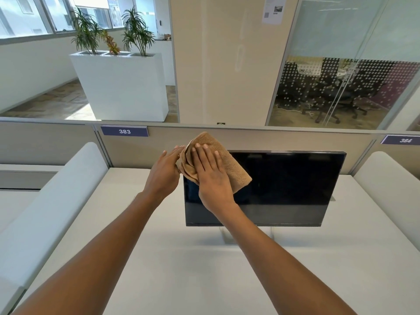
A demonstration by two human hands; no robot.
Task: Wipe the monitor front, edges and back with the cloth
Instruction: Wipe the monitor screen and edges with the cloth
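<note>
Cloth: The tan cloth (229, 164) is lying on the upper left corner of the monitor (284, 189), and its bunched part is reaching over the top and left edges.
Right hand: Your right hand (211, 176) is pressing the cloth flat on the screen with straight fingers, not curling around it.
Left hand: Your left hand (164, 171) is touching the bunched side of the cloth at the monitor's left edge, its fingers stretched out and grasping nothing that I can see.
Monitor: It is standing upright on a thin stand (223, 237) on the white desk (181, 269), close in front of the partition (272, 139).
Handling of cloth: It is looking soft, light and thick, so I judge it is going to fold and slip; a flat palm is holding it best.
Handling of monitor: The panel is looking thin and fragile, and probably it is going to tilt under a push; you are better supporting it at the frame edge, not on the glass.
Writing: The purple tags on the partition are reading "383" (124, 131) and "384" (405, 140). No brand is showing on the monitor. The paper notice (272, 10) is too small to read.
</note>
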